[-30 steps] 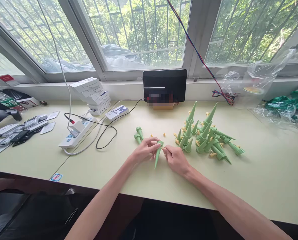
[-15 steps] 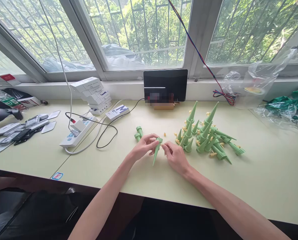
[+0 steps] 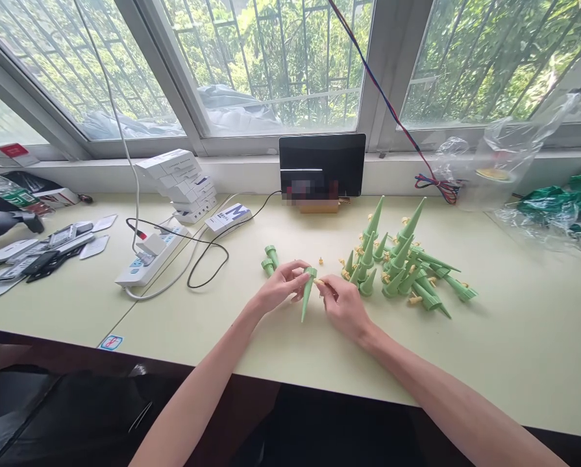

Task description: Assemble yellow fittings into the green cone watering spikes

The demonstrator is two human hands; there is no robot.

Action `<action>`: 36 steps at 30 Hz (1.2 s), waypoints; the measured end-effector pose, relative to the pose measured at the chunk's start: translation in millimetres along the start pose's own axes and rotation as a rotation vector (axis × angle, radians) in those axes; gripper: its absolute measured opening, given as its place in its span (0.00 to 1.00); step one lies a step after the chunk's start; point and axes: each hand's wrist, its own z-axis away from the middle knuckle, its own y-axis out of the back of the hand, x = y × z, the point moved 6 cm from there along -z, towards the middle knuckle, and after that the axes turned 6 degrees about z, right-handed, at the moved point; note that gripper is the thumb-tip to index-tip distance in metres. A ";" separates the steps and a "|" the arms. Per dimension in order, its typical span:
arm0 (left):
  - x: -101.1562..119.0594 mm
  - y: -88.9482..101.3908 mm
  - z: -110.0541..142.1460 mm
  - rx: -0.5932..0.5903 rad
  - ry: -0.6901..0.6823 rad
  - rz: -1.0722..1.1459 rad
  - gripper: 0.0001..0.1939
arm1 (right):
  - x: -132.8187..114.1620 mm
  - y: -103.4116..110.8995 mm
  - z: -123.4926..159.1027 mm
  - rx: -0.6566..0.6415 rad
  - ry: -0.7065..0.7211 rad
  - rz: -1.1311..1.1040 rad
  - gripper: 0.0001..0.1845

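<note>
My left hand (image 3: 281, 285) pinches the wide top of a green plastic cone spike (image 3: 308, 295), whose tip points down toward me. Close against it, my right hand (image 3: 343, 303) pinches a small yellow piece (image 3: 320, 282) at the spike's top. To the right stands and lies a pile of green cone spikes (image 3: 402, 266) with small yellow pieces among them. Two short green caps (image 3: 269, 258) lie just beyond my left hand, and one loose yellow piece (image 3: 321, 261) sits on the table behind the held spike.
A black tablet (image 3: 322, 165) leans at the window sill behind. A white power strip (image 3: 151, 254) with black and white cables, stacked white boxes (image 3: 180, 181) and flat cards (image 3: 41, 250) lie to the left. Clear plastic bags (image 3: 509, 155) and green items (image 3: 563, 201) sit at the right.
Both hands with the spike have lifted slightly and shifted a little away from me; the right fingers have brought the yellow piece against the spike's top.
</note>
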 end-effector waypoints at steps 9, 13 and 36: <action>-3.2 -1.3 -1.0 -0.026 -0.017 -0.025 0.16 | 8.9 -6.6 0.0 -0.147 -0.252 -0.277 0.19; -4.2 -1.6 -1.2 -0.026 -0.019 -0.032 0.17 | 12.5 -10.5 0.0 -0.186 -0.331 -0.397 0.20; -3.4 -4.1 -1.6 -0.038 -0.008 -0.018 0.18 | 17.8 -15.8 0.3 -0.201 -0.414 -0.537 0.21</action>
